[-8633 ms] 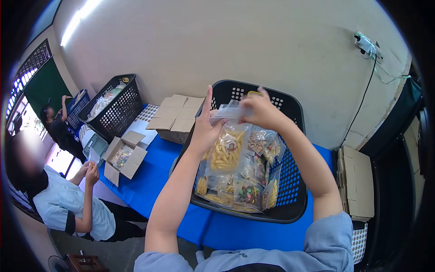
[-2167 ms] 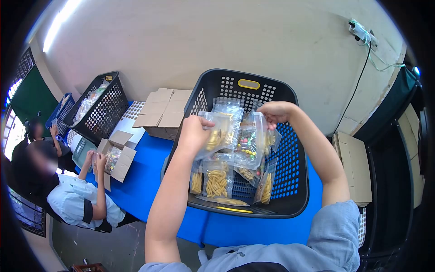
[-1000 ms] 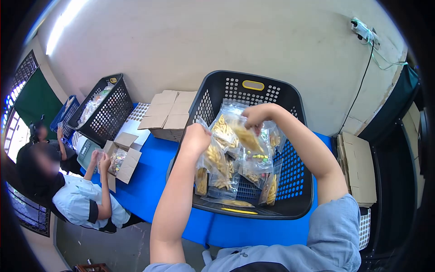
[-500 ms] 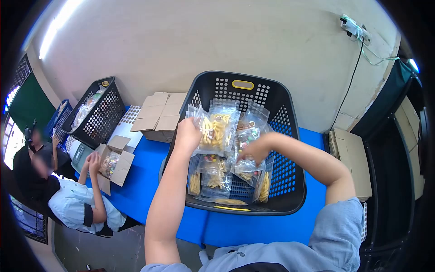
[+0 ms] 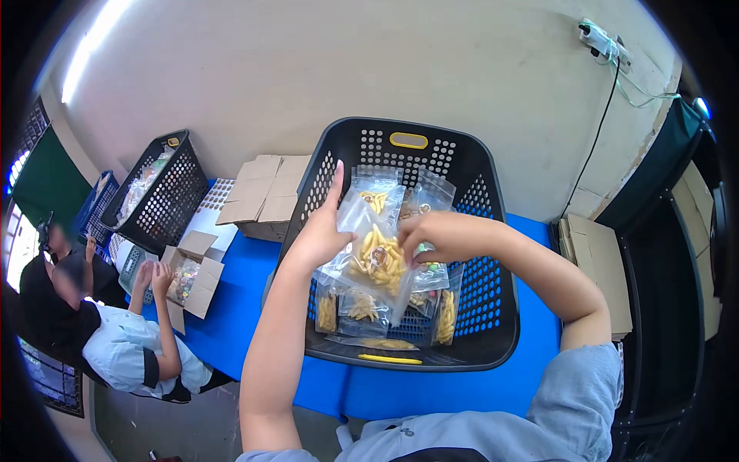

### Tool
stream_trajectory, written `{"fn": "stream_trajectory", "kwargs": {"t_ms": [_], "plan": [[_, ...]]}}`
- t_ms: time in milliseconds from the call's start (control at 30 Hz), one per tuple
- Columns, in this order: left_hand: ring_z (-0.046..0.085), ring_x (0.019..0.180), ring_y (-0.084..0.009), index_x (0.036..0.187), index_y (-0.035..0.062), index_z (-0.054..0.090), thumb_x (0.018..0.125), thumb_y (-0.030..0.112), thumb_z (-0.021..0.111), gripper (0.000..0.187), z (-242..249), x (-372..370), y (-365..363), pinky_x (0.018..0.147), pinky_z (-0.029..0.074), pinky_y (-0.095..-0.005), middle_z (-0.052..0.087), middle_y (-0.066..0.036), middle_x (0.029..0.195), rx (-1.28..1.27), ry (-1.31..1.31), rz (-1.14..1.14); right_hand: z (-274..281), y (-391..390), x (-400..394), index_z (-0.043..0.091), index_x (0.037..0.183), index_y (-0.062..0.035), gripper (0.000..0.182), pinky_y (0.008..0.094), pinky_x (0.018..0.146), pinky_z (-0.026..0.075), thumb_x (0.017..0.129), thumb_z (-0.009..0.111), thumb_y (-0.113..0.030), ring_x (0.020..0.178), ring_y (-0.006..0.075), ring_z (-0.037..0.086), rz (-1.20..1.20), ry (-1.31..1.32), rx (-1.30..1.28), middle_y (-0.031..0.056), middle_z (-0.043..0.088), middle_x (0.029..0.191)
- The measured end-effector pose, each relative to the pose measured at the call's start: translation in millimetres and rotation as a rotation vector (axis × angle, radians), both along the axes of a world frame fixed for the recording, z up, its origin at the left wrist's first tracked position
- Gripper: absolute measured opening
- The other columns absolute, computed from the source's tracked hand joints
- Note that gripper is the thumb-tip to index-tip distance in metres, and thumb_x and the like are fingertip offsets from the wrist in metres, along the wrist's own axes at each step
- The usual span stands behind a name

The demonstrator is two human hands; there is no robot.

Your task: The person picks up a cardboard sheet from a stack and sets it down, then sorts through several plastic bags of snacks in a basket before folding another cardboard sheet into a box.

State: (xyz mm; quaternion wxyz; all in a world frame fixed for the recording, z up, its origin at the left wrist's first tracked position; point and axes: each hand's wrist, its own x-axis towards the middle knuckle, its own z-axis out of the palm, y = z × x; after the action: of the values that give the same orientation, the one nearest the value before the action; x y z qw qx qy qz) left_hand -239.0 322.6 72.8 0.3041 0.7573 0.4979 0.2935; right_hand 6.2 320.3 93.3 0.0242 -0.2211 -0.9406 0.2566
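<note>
A clear zip bag of yellow stick snacks (image 5: 379,258) hangs tilted above other bags in the black perforated basket (image 5: 504,308). My right hand (image 5: 435,237) pinches it at its right edge. My left hand (image 5: 317,235) is at the bag's left side, one finger stretched upward and the thumb apart, near or touching the plastic; some fingers are hidden. Beneath lie more clear bags: snack sticks upright at the front left (image 5: 327,312) and front right (image 5: 446,316), and another bag of sticks (image 5: 376,199) behind. Some bags with colourful contents (image 5: 435,273) show at the right.
The basket stands on a blue-covered table (image 5: 323,385). Left of it sit a closed carton (image 5: 265,192), an open carton of bags (image 5: 204,281) and a second black basket (image 5: 158,192). A co-worker (image 5: 131,339) sits at the left. Flattened cartons (image 5: 600,277) stand right.
The bag of yellow sticks has come down and tilted. My right hand has moved from the right-hand bags onto its edge, while my left hand has loosened, a finger now pointing up.
</note>
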Motion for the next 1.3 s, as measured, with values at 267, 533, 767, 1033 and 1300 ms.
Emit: {"fn": "stream_trajectory", "kwargs": {"t_ms": [267,533,767,1033,1300], "plan": [[0.063,0.079,-0.0145,0.145,0.016,-0.022,0.078,-0.006,0.062,0.109,5.6,7.8,-6.1,0.082,0.047,-0.0278,0.067,-0.011,0.084,-0.222,-0.12,-0.161,0.1,14.7,-41.4,0.058,0.075,-0.0046,0.016,0.0396,0.095,0.042,0.072,0.073,-0.007,0.114,0.0318,0.05,-0.033,0.503,0.494,0.0153,0.048,0.125],[0.061,0.087,-0.0115,0.146,0.014,-0.019,0.087,0.004,0.063,0.102,-1.4,-1.2,3.7,0.084,0.045,-0.0263,0.066,-0.014,0.1,-0.293,-0.369,-0.292,3.5,19.7,-42.5,0.046,0.1,-0.0038,0.035,0.0381,0.068,0.046,0.074,0.07,-0.002,0.077,0.0326,0.062,-0.29,0.493,-0.089,0.0152,0.061,0.078],[0.059,0.099,-0.0166,0.119,-0.0037,0.057,0.088,0.014,0.061,0.036,17.2,5.3,-9.4,0.087,0.045,-0.0313,0.064,-0.011,0.109,-0.371,-0.364,-0.082,5.1,32.6,-37.9,0.041,0.11,-0.0061,0.042,0.0382,0.072,0.045,0.077,0.066,0.0,0.077,0.0301,0.061,-0.323,0.536,0.077,0.0122,0.058,0.075],[0.067,0.085,-0.0301,0.106,-0.0056,0.062,0.082,0.0,0.056,0.025,5.4,-13.0,-5.9,0.077,0.05,-0.034,0.067,-0.023,0.088,0.256,0.108,0.31,-42.5,20.9,-34.9,0.041,0.108,0.0026,0.032,0.0443,0.081,0.047,0.083,0.059,-0.004,0.091,0.04,0.056,-0.583,0.513,0.409,0.0216,0.042,0.109],[0.063,0.085,-0.0385,0.104,-0.0007,0.064,0.082,0.002,0.057,0.024,26.9,5.1,-19.2,0.076,0.049,-0.0418,0.065,-0.024,0.087,0.239,0.161,0.492,-199.2,-22.6,12.6,0.057,0.124,-0.01,0.054,0.0441,0.086,0.048,0.073,0.072,-0.018,0.106,0.0325,0.057,0.488,-1.066,-0.242,0.0167,0.058,0.114]]}}
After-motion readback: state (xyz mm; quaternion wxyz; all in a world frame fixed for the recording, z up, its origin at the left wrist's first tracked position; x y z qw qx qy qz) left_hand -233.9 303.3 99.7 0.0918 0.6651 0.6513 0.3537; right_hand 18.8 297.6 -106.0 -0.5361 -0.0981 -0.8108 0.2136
